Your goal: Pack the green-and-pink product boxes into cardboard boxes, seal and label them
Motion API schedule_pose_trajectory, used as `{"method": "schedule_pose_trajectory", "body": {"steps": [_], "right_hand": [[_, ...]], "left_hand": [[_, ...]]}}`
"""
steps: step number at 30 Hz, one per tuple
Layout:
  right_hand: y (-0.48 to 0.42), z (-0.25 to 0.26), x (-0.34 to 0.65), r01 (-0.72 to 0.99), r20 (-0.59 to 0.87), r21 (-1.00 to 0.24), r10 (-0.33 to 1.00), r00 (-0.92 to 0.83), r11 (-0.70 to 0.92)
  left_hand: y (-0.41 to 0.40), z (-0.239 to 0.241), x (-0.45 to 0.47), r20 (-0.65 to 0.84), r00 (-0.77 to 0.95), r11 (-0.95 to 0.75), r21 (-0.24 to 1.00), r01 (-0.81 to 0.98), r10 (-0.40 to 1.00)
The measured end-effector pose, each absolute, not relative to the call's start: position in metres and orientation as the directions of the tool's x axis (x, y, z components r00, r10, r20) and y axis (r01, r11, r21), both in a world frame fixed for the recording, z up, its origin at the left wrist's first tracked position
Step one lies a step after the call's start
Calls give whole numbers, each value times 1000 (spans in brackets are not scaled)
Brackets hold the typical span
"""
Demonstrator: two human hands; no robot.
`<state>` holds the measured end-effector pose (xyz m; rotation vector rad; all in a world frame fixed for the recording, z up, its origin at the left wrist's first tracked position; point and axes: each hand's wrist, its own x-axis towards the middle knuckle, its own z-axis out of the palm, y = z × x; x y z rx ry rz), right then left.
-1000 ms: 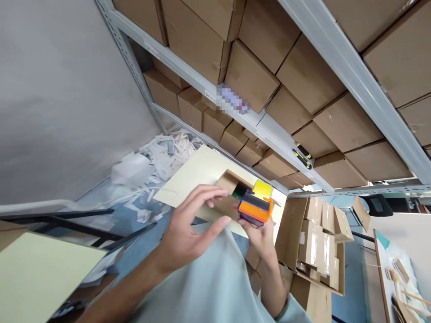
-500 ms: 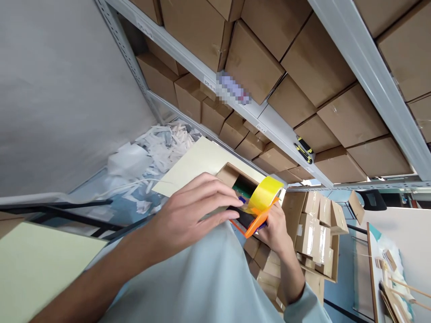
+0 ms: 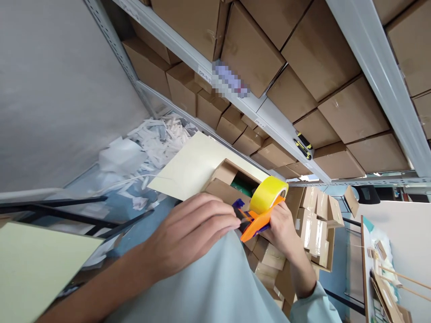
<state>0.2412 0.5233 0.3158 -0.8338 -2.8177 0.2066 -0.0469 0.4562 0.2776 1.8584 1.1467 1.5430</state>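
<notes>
My right hand (image 3: pixel 283 226) is closed around an orange and blue tape dispenser (image 3: pixel 257 224), which carries a wide roll of yellow tape (image 3: pixel 266 195). My left hand (image 3: pixel 202 226) has its fingers pressed together against the thumb, at the dispenser's dark front end. What the left fingertips pinch is too small to make out. Just beyond both hands stands an open cardboard box (image 3: pixel 224 188), with a flap folded out and something green inside. The box rests on a pale yellow tabletop (image 3: pixel 182 166).
Metal shelving packed with cardboard boxes (image 3: pixel 252 49) rises ahead. Two yellow-black utility knives (image 3: pixel 303 146) lie on a shelf edge. Scrap paper (image 3: pixel 161 139) is heaped at left. More boxes (image 3: pixel 310 224) are stacked at right. A pale board (image 3: pixel 43 264) sits at lower left.
My left fingers have closed together and dropped slightly, uncovering more of the box flap. The dispenser in my right hand has shifted a little. The whole view has tilted slightly.
</notes>
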Motion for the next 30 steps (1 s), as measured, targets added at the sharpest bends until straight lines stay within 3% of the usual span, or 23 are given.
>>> {"method": "schedule_pose_trajectory", "body": {"steps": [8,12,16,23,30], "right_hand": [[522,320,230,505,34,-216,524,-851,835],[517,319,230,578,-248,-362,522,-816,731],[516,322,240,705,-501,-346,513,-697,619],[546,370,258,882,-744,-376,474,-470,285],[625,385,237,909,-839,-415,370,-398,38]], "left_hand": [[453,255,-46,560,-62,-518,799,305,826],[453,227,-37,318,-76,-298,933,203,945],[449,199,-23,55,-15,-54,997,49,998],[474,186,-49,-216,21,217,969,-120,976],[520,149,-35,-322,115,341,853,-396,940]]}}
